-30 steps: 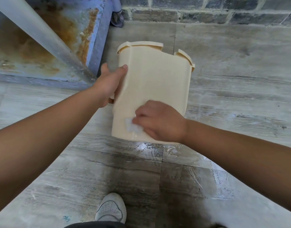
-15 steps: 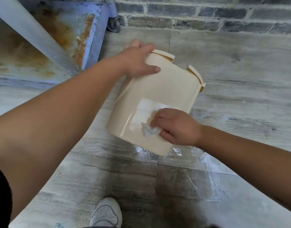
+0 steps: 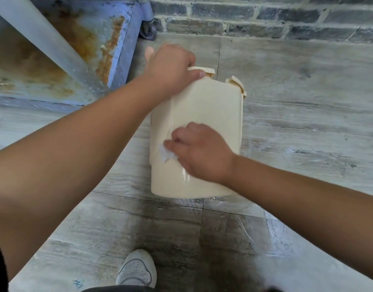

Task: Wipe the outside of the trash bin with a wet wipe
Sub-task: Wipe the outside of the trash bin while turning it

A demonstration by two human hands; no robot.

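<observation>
Mid-wipe right now, bin up off the floor and tipped away, mouth pointing toward the brick wall (image 3: 265, 22).

Left to right: rusty blue metal frame (image 3: 61, 49) off to the left, pale slanted post running across it, close to the left elbow. Worth minding when turning the bin, probably the only thing near enough to bump.

Left hand (image 3: 170, 68) clamped over the rim of the trash bin (image 3: 213, 110), fingers curled over the far edge, thumb pressed on the near face. Good anchor. Best kept firm so the bin doesn't twist under the rubbing.

Right hand (image 3: 200, 152) closed on a scrunched wet wipe (image 3: 166, 154), pressing it flat against the lower left part of the side facing up. Only a corner of wipe peeking out past the fingers. Shiny wet streak just below the hand, so that patch looks covered already.

For doing it well: long overlapping strokes from base to rim, then a turn with the left hand to bring up a dry side. Underside and notched rim corners can't be judged from here, likely still to do.

Grey tiled floor (image 3: 307, 123) has wet smears below the bin; white shoe (image 3: 137, 270) at the bottom, well clear.
</observation>
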